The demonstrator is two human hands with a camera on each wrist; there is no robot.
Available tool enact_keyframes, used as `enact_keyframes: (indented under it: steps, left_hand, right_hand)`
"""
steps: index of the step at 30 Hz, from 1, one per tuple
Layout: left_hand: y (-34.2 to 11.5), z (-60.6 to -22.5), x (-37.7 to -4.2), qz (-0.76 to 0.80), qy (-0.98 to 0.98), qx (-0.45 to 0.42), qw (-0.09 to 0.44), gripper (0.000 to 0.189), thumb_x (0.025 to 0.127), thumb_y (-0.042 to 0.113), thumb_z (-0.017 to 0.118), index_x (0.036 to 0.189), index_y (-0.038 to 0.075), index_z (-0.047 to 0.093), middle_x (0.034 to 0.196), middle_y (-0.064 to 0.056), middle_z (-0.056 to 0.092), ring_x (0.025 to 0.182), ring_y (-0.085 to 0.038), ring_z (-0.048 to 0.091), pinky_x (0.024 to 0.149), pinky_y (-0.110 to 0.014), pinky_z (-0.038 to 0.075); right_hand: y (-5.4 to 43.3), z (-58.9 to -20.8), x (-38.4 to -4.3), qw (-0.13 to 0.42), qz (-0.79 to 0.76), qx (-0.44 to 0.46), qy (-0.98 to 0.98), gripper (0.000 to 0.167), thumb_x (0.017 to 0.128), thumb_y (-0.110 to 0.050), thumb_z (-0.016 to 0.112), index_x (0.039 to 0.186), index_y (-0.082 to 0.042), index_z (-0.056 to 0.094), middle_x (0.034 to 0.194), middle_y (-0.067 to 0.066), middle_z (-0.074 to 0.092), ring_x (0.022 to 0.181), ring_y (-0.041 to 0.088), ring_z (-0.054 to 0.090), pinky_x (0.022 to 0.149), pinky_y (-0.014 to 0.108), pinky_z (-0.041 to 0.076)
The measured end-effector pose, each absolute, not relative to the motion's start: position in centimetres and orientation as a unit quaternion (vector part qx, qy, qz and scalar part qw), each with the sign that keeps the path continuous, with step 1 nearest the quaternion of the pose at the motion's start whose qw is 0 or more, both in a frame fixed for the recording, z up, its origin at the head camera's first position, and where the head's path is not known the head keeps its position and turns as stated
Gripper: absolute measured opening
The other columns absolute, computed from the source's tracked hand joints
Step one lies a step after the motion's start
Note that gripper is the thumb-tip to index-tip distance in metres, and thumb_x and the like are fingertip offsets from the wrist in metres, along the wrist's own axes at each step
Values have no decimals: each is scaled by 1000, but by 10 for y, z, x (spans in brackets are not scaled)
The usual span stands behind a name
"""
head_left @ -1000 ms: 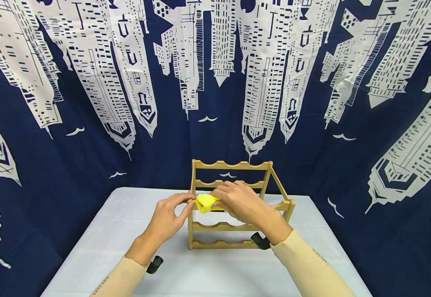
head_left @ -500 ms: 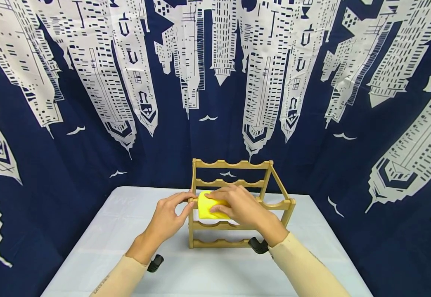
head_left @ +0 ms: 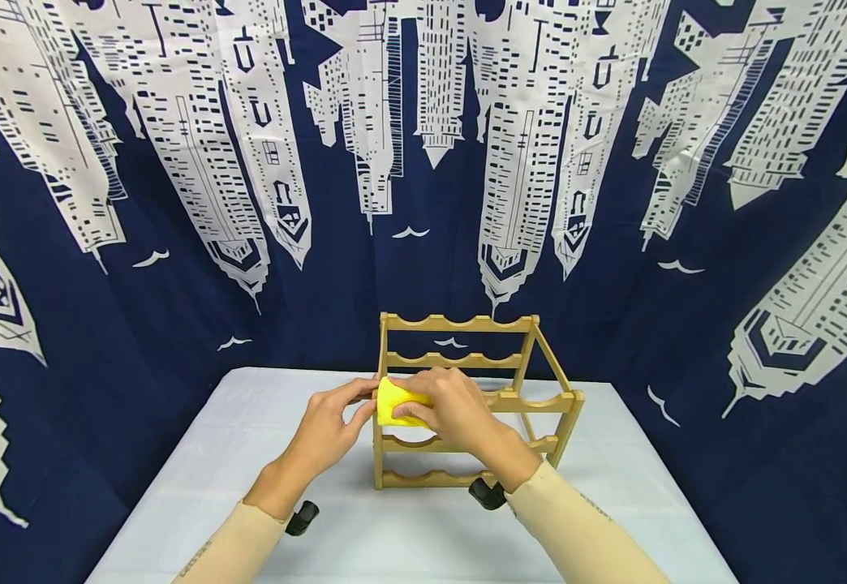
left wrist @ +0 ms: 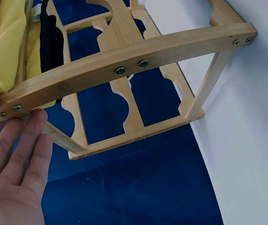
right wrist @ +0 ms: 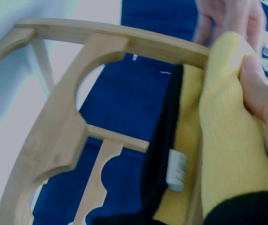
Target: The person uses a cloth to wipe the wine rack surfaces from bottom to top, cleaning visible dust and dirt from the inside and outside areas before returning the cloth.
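Note:
A wooden bottle rack (head_left: 460, 326) with scalloped rails stands on the white table. At its front left upper corner, my left hand (head_left: 328, 418) pinches the frame, thumb above and fingers beneath the bar end in the left wrist view. My right hand (head_left: 453, 405) grips a yellow cloth (head_left: 393, 403) folded over the front upper rail, right beside the left fingertips. The right wrist view shows the cloth's black edging and white tag (right wrist: 176, 169) hanging on the rail's inner side. The cloth and right hand hide part of that rail.
The white tabletop (head_left: 409, 535) extends around the rack. Behind it hangs a dark blue curtain (head_left: 336, 324) with white building prints. Lower rails and side bars (left wrist: 134, 136) of the rack lie below and behind the hands.
The cloth, bunched at first, now lies spread over the rail. My right hand has slid it left to the corner. The left hand stays at the same corner.

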State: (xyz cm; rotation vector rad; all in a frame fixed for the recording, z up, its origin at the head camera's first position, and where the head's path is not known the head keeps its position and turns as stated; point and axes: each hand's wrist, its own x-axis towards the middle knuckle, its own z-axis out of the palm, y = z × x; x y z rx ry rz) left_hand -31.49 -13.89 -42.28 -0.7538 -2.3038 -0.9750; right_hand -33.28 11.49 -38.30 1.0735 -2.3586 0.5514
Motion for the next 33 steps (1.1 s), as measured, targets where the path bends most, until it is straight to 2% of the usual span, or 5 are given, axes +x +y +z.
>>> enact_keyframes:
  steps: [3,7,18,26,33]
  left_hand:
    - [-137,-424,-316,-359,-849,-281,265,33,108,6,82,140,7,79,138,-11,86,122,-28,87,108,-49,72]
    - [-137,-422,-317,-356,-843,-291,279,25,107,5,83,132,5,81,134,-12,87,118,-28,88,106,-48,73]
    - [-131,-422,-317,-349,-832,-303,308,20,104,-1,84,124,3,81,127,-14,88,112,-28,88,101,-47,74]
    - [-125,-422,-316,-351,-836,-300,296,19,105,2,84,124,4,81,129,-12,87,115,-28,88,105,-47,73]
    - [-124,-418,-314,-338,-834,-299,318,16,104,3,83,120,4,81,126,-15,88,115,-31,88,105,-51,73]
  right_hand:
    - [113,-385,-332,276,175,391,-860,44,92,-38,98,130,-17,91,111,1,92,92,19,83,78,32,66]
    - [115,-380,-331,274,125,392,-869,36,92,-39,99,121,-18,93,108,-1,92,91,19,80,77,35,63]
    - [151,-357,-324,223,54,406,-885,39,92,-36,100,125,-16,92,116,2,90,107,24,83,98,44,70]
    - [190,-354,-323,186,91,343,-916,35,93,-36,100,121,-17,93,105,-2,89,90,16,76,72,28,64]
    - [231,-360,-316,242,49,353,-902,37,87,-32,103,118,-14,93,109,1,90,98,22,78,80,36,62]
